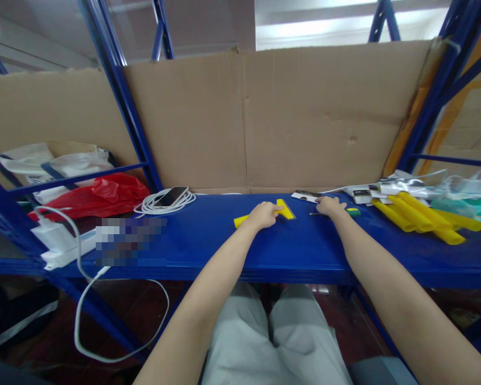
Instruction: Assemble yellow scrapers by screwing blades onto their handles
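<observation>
My left hand [264, 214] is closed round the handle of a yellow scraper [284, 209], which lies low over the blue shelf top [208, 224]. The scraper's wide head, with a thin clear or metal edge, points to the right, and its handle end sticks out left of my hand. My right hand [331, 206] reaches forward, its fingers closed at the right end of a small black-and-white packet [304, 196]. Under that hand lies a screwdriver with a green and yellow handle [353, 212]; its middle is hidden.
Yellow tube-like pieces [414, 214] are piled at the right beside small boxes [361, 194] and plastic bags. On the left are a phone [172, 196] on a coiled white cable [147, 206], a power strip [70, 251] and a red bag [104, 195]. Cardboard [304, 117] walls the back.
</observation>
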The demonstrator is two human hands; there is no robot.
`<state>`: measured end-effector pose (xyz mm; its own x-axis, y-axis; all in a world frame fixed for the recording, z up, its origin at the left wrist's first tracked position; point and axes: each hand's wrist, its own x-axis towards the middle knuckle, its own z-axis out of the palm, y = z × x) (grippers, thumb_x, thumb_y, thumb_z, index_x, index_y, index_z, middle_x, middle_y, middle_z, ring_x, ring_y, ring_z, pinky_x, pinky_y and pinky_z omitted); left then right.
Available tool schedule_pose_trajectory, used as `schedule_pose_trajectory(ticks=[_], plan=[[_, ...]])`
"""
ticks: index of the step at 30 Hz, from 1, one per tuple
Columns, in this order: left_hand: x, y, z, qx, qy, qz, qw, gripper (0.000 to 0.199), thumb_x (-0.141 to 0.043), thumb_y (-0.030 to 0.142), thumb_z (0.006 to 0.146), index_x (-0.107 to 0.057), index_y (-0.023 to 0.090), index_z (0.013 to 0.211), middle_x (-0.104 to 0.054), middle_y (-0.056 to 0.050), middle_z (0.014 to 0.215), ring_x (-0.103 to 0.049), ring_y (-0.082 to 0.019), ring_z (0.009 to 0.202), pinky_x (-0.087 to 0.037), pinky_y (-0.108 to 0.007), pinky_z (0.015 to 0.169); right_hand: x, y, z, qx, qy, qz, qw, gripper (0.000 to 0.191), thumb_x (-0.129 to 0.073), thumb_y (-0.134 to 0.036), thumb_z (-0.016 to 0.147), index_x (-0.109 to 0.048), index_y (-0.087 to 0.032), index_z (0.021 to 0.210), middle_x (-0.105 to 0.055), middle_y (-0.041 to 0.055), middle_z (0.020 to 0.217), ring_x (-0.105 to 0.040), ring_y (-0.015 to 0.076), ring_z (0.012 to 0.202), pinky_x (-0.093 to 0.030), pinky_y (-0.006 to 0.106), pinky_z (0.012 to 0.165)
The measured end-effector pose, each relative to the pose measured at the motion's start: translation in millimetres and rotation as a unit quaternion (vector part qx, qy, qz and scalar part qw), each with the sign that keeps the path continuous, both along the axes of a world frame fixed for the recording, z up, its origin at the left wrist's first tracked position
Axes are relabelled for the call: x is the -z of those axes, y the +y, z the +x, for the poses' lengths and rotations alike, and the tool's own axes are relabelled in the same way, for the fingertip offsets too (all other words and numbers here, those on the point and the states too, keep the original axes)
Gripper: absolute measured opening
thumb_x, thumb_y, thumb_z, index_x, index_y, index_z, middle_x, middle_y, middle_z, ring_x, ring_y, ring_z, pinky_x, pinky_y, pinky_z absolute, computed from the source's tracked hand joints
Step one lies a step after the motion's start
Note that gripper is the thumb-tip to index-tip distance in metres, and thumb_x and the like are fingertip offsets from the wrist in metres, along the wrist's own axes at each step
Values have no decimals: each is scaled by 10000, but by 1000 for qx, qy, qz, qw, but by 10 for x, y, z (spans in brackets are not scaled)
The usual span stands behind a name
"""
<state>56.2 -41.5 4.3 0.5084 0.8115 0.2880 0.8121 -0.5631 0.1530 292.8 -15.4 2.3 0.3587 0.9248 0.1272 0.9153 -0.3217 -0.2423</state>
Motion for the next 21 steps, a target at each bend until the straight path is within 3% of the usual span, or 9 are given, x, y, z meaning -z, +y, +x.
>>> schedule_pose_trajectory(ticks=[3,13,21], plan=[[-5,-4,1,2,-3,-3,1000,402,-531,192,856,-599,240,1249,-627,-79,1214,-584,-216,1108,-424,-286,948,-16,-1,-41,-1,-10,-33,999,499,-424,-176,805,-566,-243,1278,-513,129,1331,-346,347,1290,-249,604,997],[5,7,0,3,-8,-13,1000,403,-528,198,860,-592,249,1255,-614,-67,1239,-574,-205,1128,-416,-278,963,-33,-39,-93,-24,15,-23,999,457,-462,-229,811,-594,-255,1248,-522,156,1293,-341,372,1288,-223,610,1008],[16,20,1,5,-12,-17,1000,402,-541,202,857,-596,261,1251,-617,-60,1237,-574,-205,1132,-412,-276,966,26,147,-1,-24,68,48,996,421,-520,-203,766,-655,-276,1158,-583,122,1224,-401,345,1252,-269,610,1001]])
